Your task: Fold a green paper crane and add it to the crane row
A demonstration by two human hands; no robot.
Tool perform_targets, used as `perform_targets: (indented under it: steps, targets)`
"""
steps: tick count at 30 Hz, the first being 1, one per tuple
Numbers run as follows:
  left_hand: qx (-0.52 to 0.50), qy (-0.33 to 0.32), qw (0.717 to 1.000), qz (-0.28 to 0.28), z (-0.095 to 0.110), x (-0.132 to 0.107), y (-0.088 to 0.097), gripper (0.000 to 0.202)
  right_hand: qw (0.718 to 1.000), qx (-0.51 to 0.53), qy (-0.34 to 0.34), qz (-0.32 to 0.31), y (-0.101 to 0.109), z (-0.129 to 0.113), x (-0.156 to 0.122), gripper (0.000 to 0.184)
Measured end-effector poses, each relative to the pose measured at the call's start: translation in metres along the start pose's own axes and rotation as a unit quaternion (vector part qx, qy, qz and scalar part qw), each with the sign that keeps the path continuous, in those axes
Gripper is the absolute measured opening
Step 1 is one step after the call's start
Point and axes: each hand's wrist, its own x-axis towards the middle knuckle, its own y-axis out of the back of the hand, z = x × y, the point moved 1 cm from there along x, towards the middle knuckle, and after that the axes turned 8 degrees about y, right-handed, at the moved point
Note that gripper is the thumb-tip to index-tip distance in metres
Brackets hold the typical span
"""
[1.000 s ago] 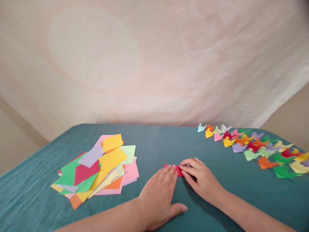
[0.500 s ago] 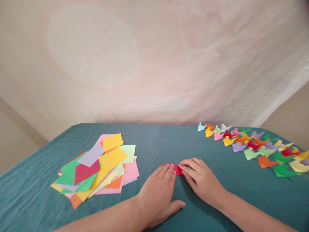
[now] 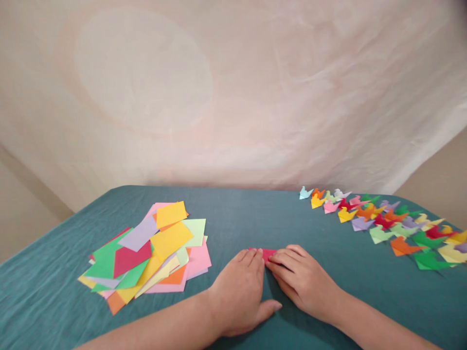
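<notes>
A small folded red paper [image 3: 269, 253] lies on the teal cloth of the table [image 3: 255, 218], mostly covered by my fingertips. My left hand [image 3: 241, 291] lies flat on the cloth, fingers stretched out and together, their tips on the paper's left part. My right hand [image 3: 301, 281] rests beside it, fingers extended and pressing on the paper's right part. Both hands are flat, neither grips anything.
A loose pile of coloured square papers [image 3: 149, 253] lies at the left of the table. Several folded paper birds [image 3: 383, 223] in many colours stand in rows at the right. A pale wrinkled cloth backdrop [image 3: 233, 97] hangs behind the table.
My right hand has slid a little to the left and nearer to me over the red paper, so less of the paper shows. The left hand stays almost still.
</notes>
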Motion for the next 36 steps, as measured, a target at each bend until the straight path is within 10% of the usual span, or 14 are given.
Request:
perform_targets:
  steps: [36]
  targets:
    - [0.037,0.016,0.999,0.008,-0.009,0.000,0.019,0.054,0.987,-0.080,-0.061,-0.123,0.021,0.003,0.001,0.013]
